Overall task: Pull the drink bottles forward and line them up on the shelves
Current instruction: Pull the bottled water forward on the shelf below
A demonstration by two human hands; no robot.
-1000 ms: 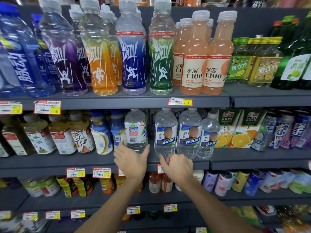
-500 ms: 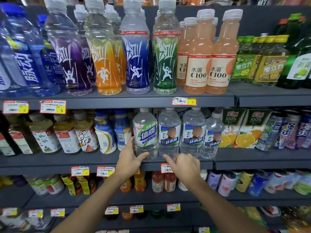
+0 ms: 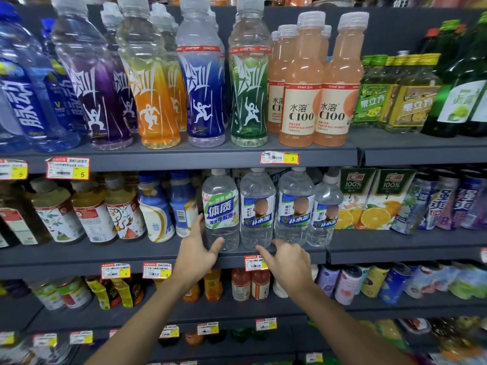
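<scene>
You face dark grey shelves (image 3: pixel 395 255) packed with drinks. On the top shelf (image 3: pixel 184 159), tall sports bottles (image 3: pixel 203 96) stand in a row at the front edge: purple, orange, blue and green. Pink C100 bottles (image 3: pixel 303 106) stand just beside them on your right.

On the middle shelf (image 3: pixel 105 259), two orange-juice cartons (image 3: pixel 371 198) stand to the right of four clear bottles. Those four stand side by side near the front edge. The green-label bottle (image 3: pixel 220 209) is at the left, followed by three blue-label bottles (image 3: pixel 295 206). The rightmost of these looks lower than the others.

Your left hand (image 3: pixel 196 252) has hold of the green-label bottle low down. The thumb (image 3: pixel 218 243) lies across its front near the base and the fingers reach round its left side. That bottle stands upright on the shelf, close against the first blue-label bottle.

Your right hand (image 3: pixel 290 262) is at the shelf edge below the blue-label bottles. Its fingers are loose and a little spread, and they hold nothing. The forefinger (image 3: pixel 262 252) points left along the edge at the foot of the first blue-label bottle. You cannot tell whether it touches the bottle.

A price tag (image 3: pixel 254 263) hangs on the edge just below that finger.
</scene>
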